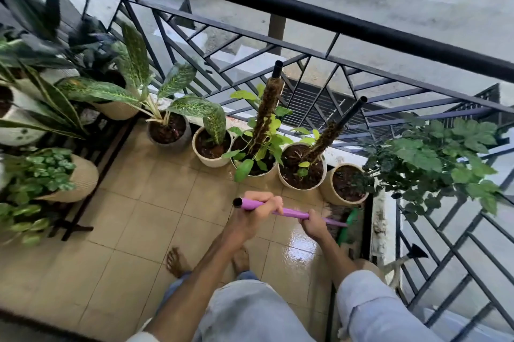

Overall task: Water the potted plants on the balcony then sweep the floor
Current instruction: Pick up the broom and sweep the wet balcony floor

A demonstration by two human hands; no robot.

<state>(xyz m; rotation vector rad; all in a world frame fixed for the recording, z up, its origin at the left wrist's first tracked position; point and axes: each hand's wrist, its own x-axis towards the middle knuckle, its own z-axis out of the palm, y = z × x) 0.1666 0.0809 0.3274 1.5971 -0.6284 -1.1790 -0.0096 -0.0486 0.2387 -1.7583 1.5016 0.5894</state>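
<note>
Along the left edge of the balcony floor (155, 202) I see a dark metal rack (91, 158) crowded with leafy plants in woven and white pots; a woven pot (80, 177) lies tilted on its lower tier. From there a row of pots runs along the foot of the black railing (306, 12): a grey pot (169, 133) with long speckled leaves, then a cream pot (211, 148) with one speckled leaf, then two pots each with a moss pole, the nearer-left one (251, 159) full of light green leaves, the next (301, 168) mostly bare soil. The last pot (345, 184) sits by the right corner, with a bushy plant (434, 155) spreading over the railing there.

My left hand (254, 212) grips the purple broom handle (292, 213) close to its open top end, fingers wrapped fully round it. My right hand (314, 223) holds the same handle lower down, also wrapped tight. The handle slants down to the right, ending at a green broom head (351, 220) in the right corner of the floor, just below the last pot. The tiles beside my right hand shine wet. My bare feet (178, 259) stand on the tiles below the hands, and pale blue sleeves (372, 305) cover my forearms at the bottom edge.
</note>
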